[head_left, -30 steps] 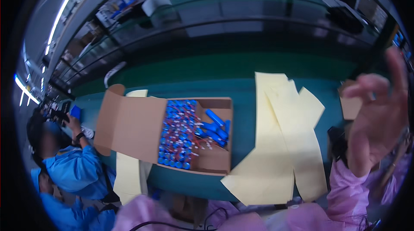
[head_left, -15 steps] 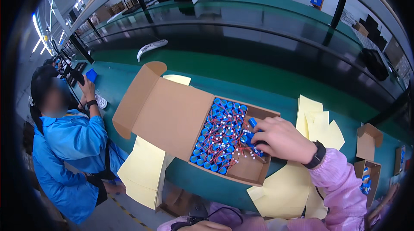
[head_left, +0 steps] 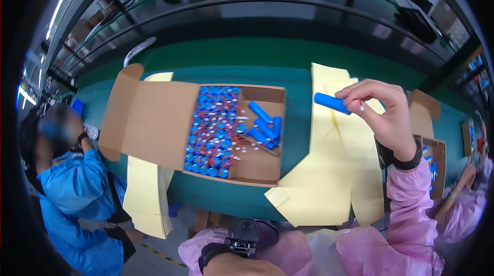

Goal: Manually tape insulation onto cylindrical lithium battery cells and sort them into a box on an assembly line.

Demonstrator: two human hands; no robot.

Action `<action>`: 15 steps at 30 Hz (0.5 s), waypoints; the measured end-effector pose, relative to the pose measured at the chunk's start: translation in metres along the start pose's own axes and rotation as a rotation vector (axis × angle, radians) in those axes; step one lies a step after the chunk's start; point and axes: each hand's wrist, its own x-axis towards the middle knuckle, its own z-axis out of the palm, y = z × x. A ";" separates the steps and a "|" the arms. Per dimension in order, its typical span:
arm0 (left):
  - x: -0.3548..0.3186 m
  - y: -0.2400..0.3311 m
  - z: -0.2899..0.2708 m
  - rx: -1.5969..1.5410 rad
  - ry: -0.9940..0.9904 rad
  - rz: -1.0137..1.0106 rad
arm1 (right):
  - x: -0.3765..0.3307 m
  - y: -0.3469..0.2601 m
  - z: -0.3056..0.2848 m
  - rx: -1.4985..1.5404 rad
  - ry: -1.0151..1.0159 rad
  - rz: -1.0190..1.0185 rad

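My right hand [head_left: 378,108] is raised over the yellow sheets, pinching a blue cylindrical battery [head_left: 331,102] by one end. A small white connector shows by its fingertips. To its left, an open cardboard box [head_left: 257,175] holds tightly packed upright blue batteries [head_left: 211,134] with tangled red wires and white plugs on top. Several loose blue batteries [head_left: 263,129] lie on their sides in the box's right part. Only the back of my left hand [head_left: 236,265] shows at the lower edge, beside a black wristband; its fingers are hidden.
Yellow paper sheets [head_left: 334,173] lie right of the box, and more yellow sheets [head_left: 146,193] hang over the table edge at left. A smaller cardboard box [head_left: 437,173] with blue batteries stands at right. A person in blue [head_left: 77,183] works at left; another person's hand [head_left: 467,175] shows far right.
My right hand has left the box, moving right with one battery in its fingers. Loose batteries in the box's right part are now uncovered. The whole view has turned to the right.
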 end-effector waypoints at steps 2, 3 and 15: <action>0.012 -0.005 0.011 0.018 0.077 0.033 | -0.024 -0.010 -0.017 -0.012 0.041 0.024; 0.026 -0.016 -0.014 -0.033 -0.109 -0.026 | -0.037 -0.002 -0.030 -0.078 0.068 0.072; 0.068 -0.069 -0.001 0.115 -0.329 -0.252 | -0.127 0.029 -0.069 0.177 0.303 0.464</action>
